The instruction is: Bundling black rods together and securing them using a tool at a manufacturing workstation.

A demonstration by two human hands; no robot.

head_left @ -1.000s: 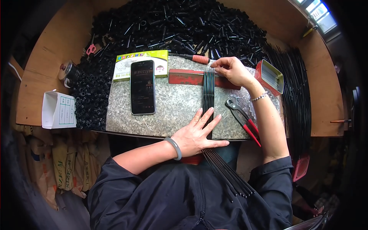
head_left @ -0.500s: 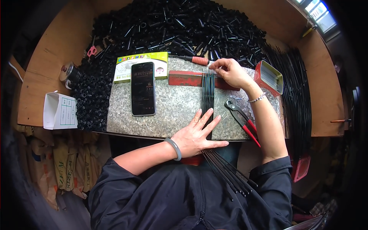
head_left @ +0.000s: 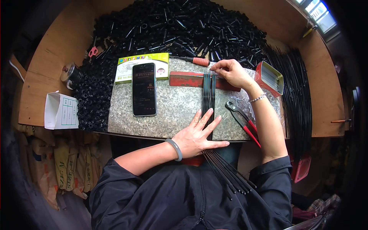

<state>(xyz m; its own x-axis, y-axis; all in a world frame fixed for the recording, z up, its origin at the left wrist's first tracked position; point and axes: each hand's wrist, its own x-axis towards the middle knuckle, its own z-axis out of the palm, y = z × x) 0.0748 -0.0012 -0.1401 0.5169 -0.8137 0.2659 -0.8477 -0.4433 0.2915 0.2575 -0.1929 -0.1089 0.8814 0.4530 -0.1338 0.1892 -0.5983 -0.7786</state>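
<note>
A bundle of thin black rods (head_left: 209, 99) lies lengthwise on the speckled grey worktop. Its far ends rest across a worn red bar (head_left: 186, 79), while the near ends fan out over my lap. My left hand (head_left: 197, 134) lies on the bundle with fingers spread, pressing it near the worktop's front edge. At the far ends, my right hand (head_left: 233, 73) has thumb and fingertips pinched together beside the rod tips. Whatever small piece those fingers hold is too small to make out. Red-handled pliers (head_left: 242, 120) lie to the right of the rods.
A phone (head_left: 144, 90) leans on a green and white box (head_left: 122, 73) at left. A red tin (head_left: 269, 78) of thin pins stands at right. Black parts (head_left: 176, 27) heap along the back; long black rods (head_left: 297, 92) line the right side. A red-handled tool (head_left: 200, 61) lies behind the bar.
The view has shifted slightly. My right fingertips have moved a little along the rod tips, and a narrow gap shows between the rods. My left hand stays in place.
</note>
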